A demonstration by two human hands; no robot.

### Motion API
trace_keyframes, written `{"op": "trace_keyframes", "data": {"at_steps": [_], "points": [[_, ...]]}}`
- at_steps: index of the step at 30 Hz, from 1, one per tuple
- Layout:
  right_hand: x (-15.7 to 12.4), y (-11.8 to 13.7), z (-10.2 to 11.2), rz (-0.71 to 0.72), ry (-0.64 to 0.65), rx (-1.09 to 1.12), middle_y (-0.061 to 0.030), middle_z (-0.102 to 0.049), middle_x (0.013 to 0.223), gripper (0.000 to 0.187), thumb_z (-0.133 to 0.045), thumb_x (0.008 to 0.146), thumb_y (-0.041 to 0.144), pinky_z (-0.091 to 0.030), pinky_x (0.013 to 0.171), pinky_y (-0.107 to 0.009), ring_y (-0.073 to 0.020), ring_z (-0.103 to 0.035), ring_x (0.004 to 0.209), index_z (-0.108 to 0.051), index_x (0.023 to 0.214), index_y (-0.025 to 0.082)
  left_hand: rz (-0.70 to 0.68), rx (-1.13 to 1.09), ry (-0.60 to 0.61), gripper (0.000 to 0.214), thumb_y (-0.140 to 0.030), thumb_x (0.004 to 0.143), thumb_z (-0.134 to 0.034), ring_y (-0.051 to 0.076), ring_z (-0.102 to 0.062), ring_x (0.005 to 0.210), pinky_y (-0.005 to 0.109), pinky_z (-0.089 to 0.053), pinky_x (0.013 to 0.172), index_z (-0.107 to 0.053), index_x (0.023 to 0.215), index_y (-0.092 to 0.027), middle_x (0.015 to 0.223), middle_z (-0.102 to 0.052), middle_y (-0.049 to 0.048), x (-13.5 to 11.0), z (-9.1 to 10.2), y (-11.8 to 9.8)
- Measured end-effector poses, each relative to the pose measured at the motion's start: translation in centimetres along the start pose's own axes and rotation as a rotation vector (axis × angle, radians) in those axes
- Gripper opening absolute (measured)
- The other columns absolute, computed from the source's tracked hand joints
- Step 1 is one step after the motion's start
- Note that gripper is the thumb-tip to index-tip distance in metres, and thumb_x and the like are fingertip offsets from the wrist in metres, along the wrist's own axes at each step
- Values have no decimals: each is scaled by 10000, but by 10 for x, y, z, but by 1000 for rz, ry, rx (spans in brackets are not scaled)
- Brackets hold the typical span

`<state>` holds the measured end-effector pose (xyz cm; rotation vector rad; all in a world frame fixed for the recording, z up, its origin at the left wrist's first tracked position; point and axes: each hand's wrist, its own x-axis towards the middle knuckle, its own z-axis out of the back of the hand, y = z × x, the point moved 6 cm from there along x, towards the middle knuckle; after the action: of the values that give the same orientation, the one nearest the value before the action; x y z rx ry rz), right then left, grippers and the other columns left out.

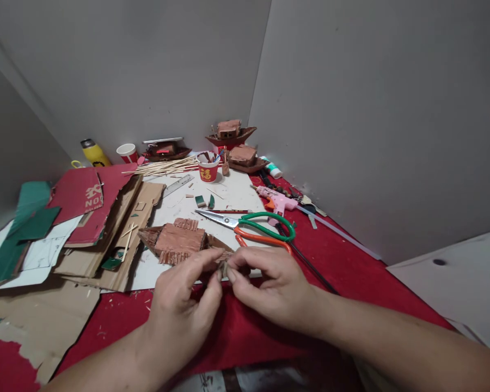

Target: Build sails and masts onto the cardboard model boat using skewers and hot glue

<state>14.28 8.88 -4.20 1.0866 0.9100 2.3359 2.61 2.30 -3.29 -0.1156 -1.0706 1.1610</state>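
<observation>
My left hand (pixel 188 294) and my right hand (pixel 269 283) meet above the front edge of the white board, thumbs and fingertips pinched together. Between them is a small grey-brown piece (pixel 224 269), mostly covered by the fingers, so its kind is unclear. Just behind my hands lies a brown model boat (pixel 182 238) with a ridged roof and side strips; its right end is partly hidden by my fingers. Scissors (pixel 228 220) with one green and one orange handle rest beyond my right hand, blades pointing left. A dark red pencil (pixel 231 211) lies behind them.
Cardboard sheets (pixel 126 245) and a red box panel (pixel 102 190) are stacked at left. A red paper cup (pixel 208 171) holds brushes near thin wooden sticks (pixel 167 166). Further model boats (pixel 231 133) stand at the back. A pink glue gun (pixel 277 200) lies at right, by the wall.
</observation>
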Motion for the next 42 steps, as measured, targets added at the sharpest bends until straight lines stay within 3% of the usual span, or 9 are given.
{"op": "trace_keyframes", "data": {"at_steps": [6, 11, 14, 18, 22, 24, 30, 38, 42], "points": [[0, 10, 6, 166, -56, 117, -1, -611, 603, 115, -543, 818, 102, -436, 505, -184, -85, -527, 511, -595, 740, 169, 141, -56, -83, 274, -73, 819, -622, 84, -696, 776, 148, -547, 756, -643, 1065, -193, 903, -741, -4, -3, 12, 4], [1, 9, 4, 168, -44, 125, -23, -639, 648, 105, -542, 840, 106, -457, 532, -201, -100, -556, 548, -612, 790, 166, 166, -138, -5, 289, -89, 826, -613, 95, -707, 774, 144, -552, 723, -635, 1103, -166, 915, -749, 19, 3, 8, 8], [1, 8, 4, 188, -63, 107, -16, -624, 636, 102, -551, 831, 96, -441, 516, -195, -94, -535, 534, -606, 783, 167, 70, -102, 3, 197, -70, 824, -613, 94, -710, 740, 134, -533, 718, -668, 986, -166, 840, -758, 9, 5, 6, 3], [-1, 12, 7, 254, -95, 121, 3, -589, 601, 120, -556, 804, 68, -420, 494, -196, -91, -513, 509, -589, 779, 181, -55, -10, -88, 120, -58, 804, -619, 89, -692, 642, 131, -511, 660, -660, 871, -149, 737, -741, 4, 5, 13, -5], [-5, 22, 13, 348, -142, 218, -3, -608, 603, 205, -528, 759, 15, -458, 525, -225, -112, -553, 524, -594, 833, 194, 146, -35, -117, 77, -123, 846, -601, 94, -662, 570, 149, -501, 553, -658, 834, -175, 686, -716, -18, 5, 21, 10], [-5, 21, 13, 307, -125, 210, -6, -610, 605, 193, -515, 760, 20, -461, 531, -229, -114, -555, 532, -588, 801, 195, 186, -18, -126, 79, -139, 861, -596, 93, -649, 549, 152, -489, 519, -653, 832, -186, 674, -705, -25, 5, 24, 15], [-1, 6, 3, 98, -32, 124, 22, -550, 586, 98, -588, 811, 167, -413, 483, -183, -85, -492, 503, -554, 720, 178, -300, 182, -128, 211, -30, 818, -606, 137, -705, 733, 202, -533, 740, -606, 1000, -137, 825, -743, 50, -3, 12, -14], [-1, 6, -4, 152, -12, -33, 36, -476, 558, 170, -501, 837, 119, -342, 484, -197, -83, -415, 498, -531, 681, 179, -294, 191, -46, 290, -64, 848, -591, 167, -718, 819, 240, -558, 774, -564, 1130, -122, 923, -748, 96, -8, -1, -7], [-1, 13, -1, 261, -9, 10, 26, -518, 556, 173, -492, 854, 124, -364, 500, -210, -92, -429, 495, -536, 701, 192, -297, 193, -98, 263, -48, 841, -577, 150, -725, 786, 220, -558, 769, -590, 1096, -114, 899, -758, 93, -5, 6, -9]]}}
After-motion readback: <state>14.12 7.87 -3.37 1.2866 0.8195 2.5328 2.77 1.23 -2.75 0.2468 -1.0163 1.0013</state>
